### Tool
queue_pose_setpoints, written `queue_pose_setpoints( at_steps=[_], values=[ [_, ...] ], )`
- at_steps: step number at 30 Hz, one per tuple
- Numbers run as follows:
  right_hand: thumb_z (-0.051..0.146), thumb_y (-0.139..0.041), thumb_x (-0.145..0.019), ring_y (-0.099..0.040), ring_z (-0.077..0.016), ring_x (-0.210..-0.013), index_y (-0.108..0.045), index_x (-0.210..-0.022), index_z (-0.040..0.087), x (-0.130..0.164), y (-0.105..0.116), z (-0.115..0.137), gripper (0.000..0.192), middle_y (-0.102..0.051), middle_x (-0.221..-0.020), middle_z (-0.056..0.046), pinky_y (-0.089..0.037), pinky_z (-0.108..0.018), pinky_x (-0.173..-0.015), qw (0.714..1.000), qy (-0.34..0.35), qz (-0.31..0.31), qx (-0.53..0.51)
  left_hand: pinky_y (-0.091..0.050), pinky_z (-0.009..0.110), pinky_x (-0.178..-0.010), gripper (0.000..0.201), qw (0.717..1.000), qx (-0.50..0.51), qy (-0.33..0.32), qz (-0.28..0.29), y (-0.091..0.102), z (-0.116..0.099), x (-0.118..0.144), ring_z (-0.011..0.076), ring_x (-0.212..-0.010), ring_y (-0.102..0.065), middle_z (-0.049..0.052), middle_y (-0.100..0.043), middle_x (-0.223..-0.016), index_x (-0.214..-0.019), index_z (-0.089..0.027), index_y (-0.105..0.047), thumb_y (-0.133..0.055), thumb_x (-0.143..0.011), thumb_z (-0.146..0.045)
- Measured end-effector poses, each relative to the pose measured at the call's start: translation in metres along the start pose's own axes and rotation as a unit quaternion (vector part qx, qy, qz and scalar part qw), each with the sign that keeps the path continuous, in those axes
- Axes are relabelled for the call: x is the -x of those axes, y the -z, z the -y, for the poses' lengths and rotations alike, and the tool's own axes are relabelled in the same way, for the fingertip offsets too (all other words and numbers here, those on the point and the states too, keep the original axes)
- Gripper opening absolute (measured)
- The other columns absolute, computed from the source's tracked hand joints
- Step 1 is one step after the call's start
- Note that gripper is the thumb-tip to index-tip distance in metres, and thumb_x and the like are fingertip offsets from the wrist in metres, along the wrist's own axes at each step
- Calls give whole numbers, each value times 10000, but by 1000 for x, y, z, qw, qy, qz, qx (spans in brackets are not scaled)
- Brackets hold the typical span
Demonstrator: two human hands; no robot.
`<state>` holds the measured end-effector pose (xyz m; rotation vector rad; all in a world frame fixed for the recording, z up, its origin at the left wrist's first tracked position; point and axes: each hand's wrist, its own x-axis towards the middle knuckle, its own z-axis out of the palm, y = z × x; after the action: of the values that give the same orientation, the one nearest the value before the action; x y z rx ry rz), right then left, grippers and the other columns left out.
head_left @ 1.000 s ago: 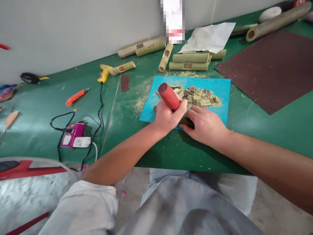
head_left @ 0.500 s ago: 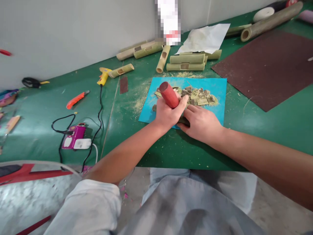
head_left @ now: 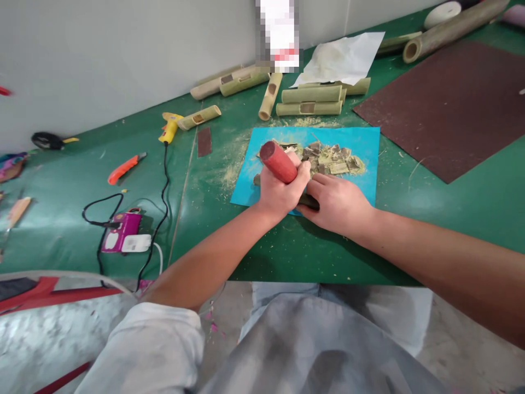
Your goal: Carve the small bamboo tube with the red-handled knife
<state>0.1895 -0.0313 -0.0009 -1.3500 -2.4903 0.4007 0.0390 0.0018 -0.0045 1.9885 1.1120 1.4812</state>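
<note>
My left hand [head_left: 281, 191] grips a thick red tool handle [head_left: 278, 161] that points up and to the left over a blue mat [head_left: 367, 143]. My right hand [head_left: 338, 203] presses down on a dark piece [head_left: 308, 202] at the mat's near edge, right beside the left hand. What the tool's working end touches is hidden under my hands. A heap of cut bamboo chips [head_left: 330, 160] lies on the mat just behind my fingers.
Several notched bamboo tubes [head_left: 309, 101] lie behind the mat near the wall, with white paper [head_left: 342, 52]. A dark brown sheet [head_left: 447, 104] covers the right. To the left are a yellow glue gun [head_left: 169, 127], an orange utility knife [head_left: 123, 168] and a purple power strip [head_left: 121, 234].
Both hands stay locked on the handle and the dark piece; the handle's tip shifts slightly left. The view drifts a little, little else differs.
</note>
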Motion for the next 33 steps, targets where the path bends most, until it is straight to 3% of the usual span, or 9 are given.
queue_pose_setpoints(
  at_steps=[2, 6, 9, 11, 16, 30, 33],
  values=[
    [321, -634, -952, -652, -243, -848, -725, -953, 132, 0, 2, 0, 209, -743, -991, -142, -381, -343, -685, 1000, -2, 3, -8, -443, 280, -593, 415, 1000, 16, 18, -4, 0, -2, 0, 90, -540, -406, -51, -407, -578, -601, -207, -384, -646, -918, -266],
    [327, -641, -942, -598, -212, -760, -702, -874, 156, -1, 5, 0, 194, -703, -892, -104, -335, -331, -646, 1000, -11, 14, -18, -380, 267, -510, 446, 993, 20, 116, -12, 2, -2, -1, 81, -493, -369, -59, -378, -517, -558, -208, -384, -704, -856, -293],
    [337, -660, -928, -576, -210, -749, -700, -885, 158, 0, 5, 0, 188, -686, -888, -101, -317, -328, -638, 1000, -12, 11, -10, -396, 258, -477, 468, 983, 58, 166, -46, 1, -1, -4, 82, -461, -390, -57, -406, -483, -547, -213, -414, -726, -850, -383],
    [336, -659, -925, -571, -214, -752, -703, -901, 157, 1, 3, 1, 185, -681, -894, -104, -311, -329, -635, 1000, -12, 3, -4, -438, 263, -495, 505, 982, 80, 160, -59, 0, -2, -5, 86, -466, -428, -47, -446, -490, -541, -212, -441, -727, -876, -459],
    [320, -644, -926, -574, -223, -767, -707, -924, 153, 2, 1, 2, 178, -678, -895, -108, -301, -337, -630, 1000, -13, -4, 6, -523, 282, -622, 516, 992, 40, 114, -26, 0, -7, -6, 103, -564, -506, -35, -509, -564, -567, -203, -518, -762, -895, -517],
    [310, -636, -931, -603, -226, -790, -710, -922, 142, 2, 1, 2, 183, -713, -930, -126, -332, -338, -644, 1000, -11, -4, 3, -499, 264, -617, 399, 997, 30, 69, -13, 1, -5, -2, 92, -561, -515, -49, -526, -582, -602, -199, -516, -741, -914, -309],
    [305, -628, -932, -610, -224, -791, -715, -926, 144, 3, 0, 1, 184, -724, -954, -127, -329, -337, -642, 1000, -9, -9, -1, -485, 256, -613, 411, 999, 41, 26, -4, 1, -2, -3, 86, -552, -476, -55, -479, -581, -602, -198, -466, -717, -918, -271]
  ],
)
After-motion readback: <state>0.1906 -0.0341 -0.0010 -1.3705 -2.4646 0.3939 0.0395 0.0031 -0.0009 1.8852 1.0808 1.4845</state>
